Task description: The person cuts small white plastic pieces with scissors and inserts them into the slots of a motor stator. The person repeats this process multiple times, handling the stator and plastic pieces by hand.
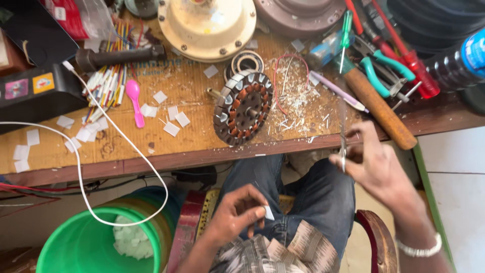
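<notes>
Nearest the camera, the left hand (237, 212) is closed in a pinch over the lap, thumb and fingertips gripping a small white paper slip (269, 213) by one end. The slip stands clear of the jeans and points up and to the right.

Higher and to the right, the right hand (376, 164) is closed around a pair of scissors (343, 136). The blades are blurred; their long axis runs nearly straight up, away from the person, toward the bench edge. Whether they are parted cannot be told.

The slip lies down and to the left of the scissors, well apart from them. The two hands do not touch.

Beyond the knees, the wooden bench (151, 151) carries a round motor core with copper windings (242, 107), resting tilted just past the edge. It sits between the hands in line, somewhat nearer the right hand.

Around it lie more white paper squares (172, 128), a pink spoon (135, 101) and white shavings (295, 101). A wooden-handled hammer (381, 108) lies farther right.

A green bucket (76, 242) stands on the floor at lower left.
</notes>
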